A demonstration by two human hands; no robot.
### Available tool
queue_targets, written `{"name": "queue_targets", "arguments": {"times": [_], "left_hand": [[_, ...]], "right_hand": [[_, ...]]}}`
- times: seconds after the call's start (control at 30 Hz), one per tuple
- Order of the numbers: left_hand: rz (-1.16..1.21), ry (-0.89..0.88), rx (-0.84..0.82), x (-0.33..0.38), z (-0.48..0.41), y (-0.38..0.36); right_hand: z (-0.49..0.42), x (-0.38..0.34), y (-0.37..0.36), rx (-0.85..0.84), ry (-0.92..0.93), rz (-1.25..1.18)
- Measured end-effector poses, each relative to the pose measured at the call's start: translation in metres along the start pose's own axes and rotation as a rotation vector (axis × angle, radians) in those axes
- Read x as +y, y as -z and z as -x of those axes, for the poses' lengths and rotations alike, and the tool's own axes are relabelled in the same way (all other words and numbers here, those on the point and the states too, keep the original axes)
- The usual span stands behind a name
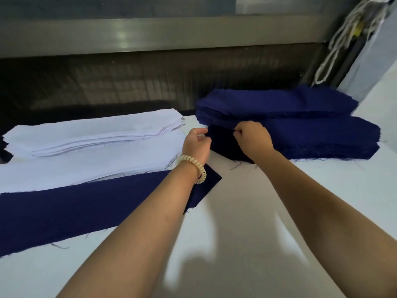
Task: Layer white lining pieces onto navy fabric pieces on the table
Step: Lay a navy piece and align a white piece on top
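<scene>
A single navy strip [86, 209] is laid flat on the white table [247, 244], nearer than the fingers and to their left. A navy piece [223, 145] is pinched at its end by the left hand [196, 145] and right hand [254, 139], against the navy stack [311, 130]. White lining pieces [86, 138] are piled left of the fingers.

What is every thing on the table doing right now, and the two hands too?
left hand: pinching the end of the held navy piece.
right hand: pinching that same end.
held navy piece: at the navy stack, gripped by both hands.
navy stack: piled high, edges frayed.
white lining stack: piled flat, no hand on it.
flat navy piece: spread flat, mostly bare.
bracelet: on the left wrist.
</scene>
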State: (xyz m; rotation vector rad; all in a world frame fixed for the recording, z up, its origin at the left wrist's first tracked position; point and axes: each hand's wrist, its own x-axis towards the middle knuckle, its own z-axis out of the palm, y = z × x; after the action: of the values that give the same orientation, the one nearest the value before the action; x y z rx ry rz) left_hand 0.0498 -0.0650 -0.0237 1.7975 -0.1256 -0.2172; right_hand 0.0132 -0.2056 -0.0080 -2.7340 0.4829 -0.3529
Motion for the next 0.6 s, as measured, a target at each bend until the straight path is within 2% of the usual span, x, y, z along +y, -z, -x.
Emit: {"name": "queue_targets", "arguments": {"times": [0.1,0.17,0.3,0.4,0.5,0.6], "left_hand": [[0.026,-0.049,0.005,0.001,-0.003,-0.013],[-0.023,-0.117,-0.011,0.000,-0.004,-0.017],[-0.261,-0.321,-0.131,0.006,-0.005,-0.023],[-0.338,-0.339,-0.222,0.014,-0.009,-0.029],[-0.398,-0.331,-0.210,0.017,-0.013,-0.031],[-0.446,-0.373,-0.125,0.014,-0.013,-0.031]], "right_hand": [[-0.001,0.003,0.001,0.061,-0.088,-0.270],[-0.002,0.003,0.002,0.104,-0.102,-0.360],[-0.002,0.004,-0.001,0.142,-0.030,-0.341],[-0.002,0.007,-0.004,0.140,0.011,-0.346],[0.000,0.014,-0.007,0.093,0.029,-0.345],[0.002,0.025,-0.009,0.073,0.124,-0.204]]}}
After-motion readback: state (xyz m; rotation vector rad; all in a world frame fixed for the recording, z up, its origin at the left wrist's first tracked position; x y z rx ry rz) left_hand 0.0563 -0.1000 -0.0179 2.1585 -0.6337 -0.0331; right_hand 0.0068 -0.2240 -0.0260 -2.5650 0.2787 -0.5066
